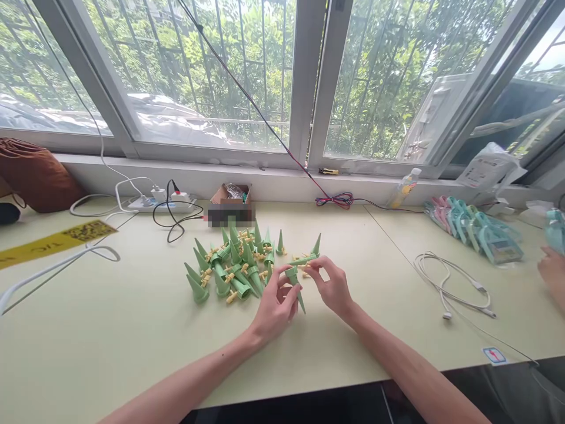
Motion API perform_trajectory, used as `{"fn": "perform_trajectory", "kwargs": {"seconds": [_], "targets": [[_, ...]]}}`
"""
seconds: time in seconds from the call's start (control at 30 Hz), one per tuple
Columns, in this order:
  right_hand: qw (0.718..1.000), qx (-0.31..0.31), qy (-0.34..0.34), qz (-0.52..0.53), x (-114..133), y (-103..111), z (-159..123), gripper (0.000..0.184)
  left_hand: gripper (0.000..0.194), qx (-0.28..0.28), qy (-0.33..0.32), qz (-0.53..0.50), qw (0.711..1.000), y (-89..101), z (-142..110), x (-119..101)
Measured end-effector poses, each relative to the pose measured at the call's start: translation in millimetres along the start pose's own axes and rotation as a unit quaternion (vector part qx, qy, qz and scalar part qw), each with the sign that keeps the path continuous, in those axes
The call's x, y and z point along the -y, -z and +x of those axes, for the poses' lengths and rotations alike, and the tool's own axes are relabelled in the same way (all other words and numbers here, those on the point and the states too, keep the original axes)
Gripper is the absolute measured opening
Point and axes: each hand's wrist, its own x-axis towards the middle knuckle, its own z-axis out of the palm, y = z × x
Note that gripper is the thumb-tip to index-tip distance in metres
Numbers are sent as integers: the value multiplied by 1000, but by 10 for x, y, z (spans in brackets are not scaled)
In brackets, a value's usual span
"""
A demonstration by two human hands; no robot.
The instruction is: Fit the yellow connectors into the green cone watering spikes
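My left hand [277,303] is closed around a green plant-watering spike [295,282], its wide collar up and its point slanting down to the right. Just right of it, my right hand [330,285] pinches a small yellow valve [303,265] between thumb and fingertips, close to the collar; whether the two touch I cannot tell. Behind the hands lies a green spike part [302,259], with an upright green cone [316,244] beside it. To the left spreads a pile of green spikes [198,288] mixed with yellow valves [232,297].
A small cardboard box [216,194] stands behind the pile, by a power strip [165,205] with cables. Right are a coiled white cable [441,288], a bottle [404,188] and bagged pastel items [477,229]. Another person's hand [554,271] shows at the right edge.
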Motion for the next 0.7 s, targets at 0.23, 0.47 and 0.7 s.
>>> {"fn": "perform_trajectory", "kwargs": {"seconds": [0.23,0.47,0.7], "targets": [[998,28,48,23,20,7,2,7,39,-37,-17,2,999,-15,10,-99],[995,31,90,27,79,17,6,9,38,-44,-15,7,999,-22,-12,-107],[997,24,66,28,113,20,-6,8,38,-35,-10,5,999,-6,-16,-73]]}}
